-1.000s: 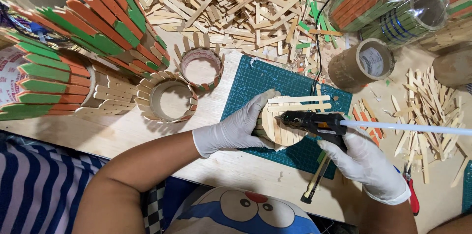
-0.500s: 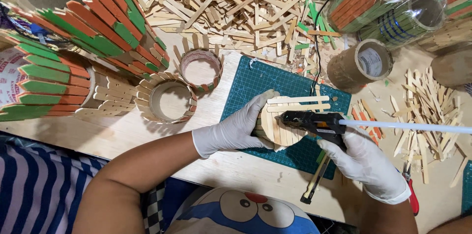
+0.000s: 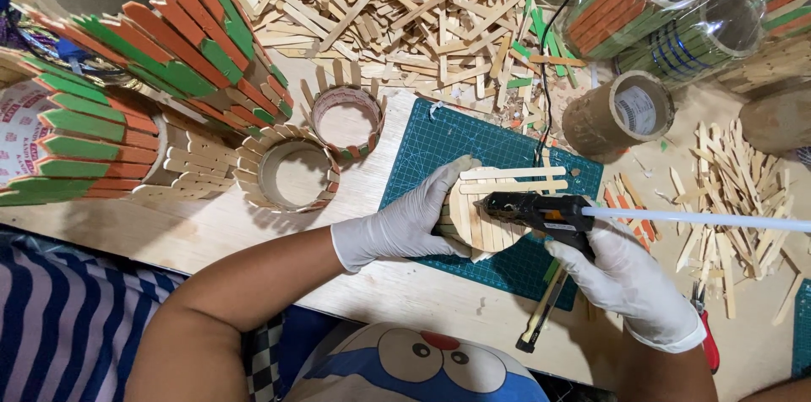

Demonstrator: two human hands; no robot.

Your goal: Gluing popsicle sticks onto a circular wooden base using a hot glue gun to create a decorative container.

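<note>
Your gloved left hand (image 3: 404, 223) is gripping a round stick-covered piece (image 3: 483, 218) on the green cutting mat (image 3: 448, 144), while your right hand (image 3: 629, 279) is clenching a black glue gun (image 3: 541, 212) whose nozzle is pointing toward 9 o'clock over the sticks. The piece is looking largely clad, with 2 sticks (image 3: 515, 180) lying crosswise at its 12 o'clock edge, so gluing seems well along but unfinished. Loose sticks (image 3: 405, 5) are piling at 12 o'clock, and finished painted holders (image 3: 135, 73) are lying at 10 o'clock.

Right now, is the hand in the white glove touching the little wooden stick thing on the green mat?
Touching. The head view shows the left hand wrapped around the stick piece, thumb pressed on its top edge, no gap.
</note>
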